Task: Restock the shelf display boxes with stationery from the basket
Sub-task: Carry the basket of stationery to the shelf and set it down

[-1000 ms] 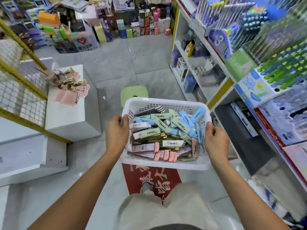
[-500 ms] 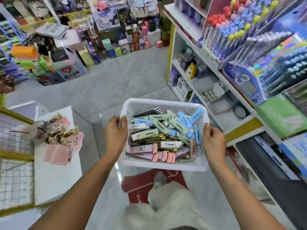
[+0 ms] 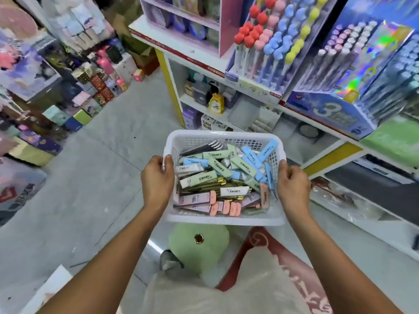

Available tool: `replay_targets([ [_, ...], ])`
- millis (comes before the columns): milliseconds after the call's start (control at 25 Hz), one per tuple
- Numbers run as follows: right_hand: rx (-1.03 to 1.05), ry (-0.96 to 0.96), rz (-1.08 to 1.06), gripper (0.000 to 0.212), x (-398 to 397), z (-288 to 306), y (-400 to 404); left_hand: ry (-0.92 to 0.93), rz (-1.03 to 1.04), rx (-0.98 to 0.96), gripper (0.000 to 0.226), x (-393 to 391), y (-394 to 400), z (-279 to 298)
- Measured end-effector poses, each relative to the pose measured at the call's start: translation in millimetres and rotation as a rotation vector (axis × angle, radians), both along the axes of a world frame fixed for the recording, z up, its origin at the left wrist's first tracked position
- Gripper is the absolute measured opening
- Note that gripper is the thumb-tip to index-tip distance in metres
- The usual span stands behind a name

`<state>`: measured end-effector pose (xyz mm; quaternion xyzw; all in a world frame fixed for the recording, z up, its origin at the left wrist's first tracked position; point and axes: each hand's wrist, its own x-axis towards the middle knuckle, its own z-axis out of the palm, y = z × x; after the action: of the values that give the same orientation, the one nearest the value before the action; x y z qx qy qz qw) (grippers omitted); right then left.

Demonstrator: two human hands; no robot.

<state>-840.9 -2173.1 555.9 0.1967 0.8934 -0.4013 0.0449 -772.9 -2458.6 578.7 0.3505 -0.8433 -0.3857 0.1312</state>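
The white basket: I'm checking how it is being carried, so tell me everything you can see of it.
The white basket looks like plastic, rectangular, with lattice walls and a solid rim. It is held level in the air above a green stool, beside the shelf. The left hand grips its left rim and the right hand its right. It is full of loosely piled stationery packs in green, blue, pink and white.

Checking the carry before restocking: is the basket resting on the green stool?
No, both hands, left hand and right hand, hold the basket above the green stool.

Left hand (image 3: 157,179), right hand (image 3: 293,187) gripping
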Motion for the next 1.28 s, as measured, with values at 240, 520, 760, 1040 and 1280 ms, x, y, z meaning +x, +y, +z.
replay_targets([
  [240,0.004,-0.025,-0.242,0.048,-11.1,-24.6,6.1,-0.053,-0.231,0.022,0.033,-80.4,-0.9,-21.2],
  [520,0.012,-0.071,-0.282,0.048,-64.4,-83.3,44.3,-0.092,-0.267,-0.004,0.034,-152.8,40.6,-74.9],
  [760,0.023,-0.108,-0.393,0.053,-82.5,-167.5,30.5,-0.16,-0.391,-0.034,0.036,-212.9,34.5,-167.3],
  [1040,0.105,-0.19,-0.558,0.053,-110.0,-329.2,-4.6,-0.216,-0.532,-0.047,0.035,-282.4,21.5,-338.0],
  [1280,0.197,-0.354,-0.473,0.058,-158.5,-452.3,18.1,-0.367,-0.552,-0.048,0.036,-315.2,33.7,-482.7],
])
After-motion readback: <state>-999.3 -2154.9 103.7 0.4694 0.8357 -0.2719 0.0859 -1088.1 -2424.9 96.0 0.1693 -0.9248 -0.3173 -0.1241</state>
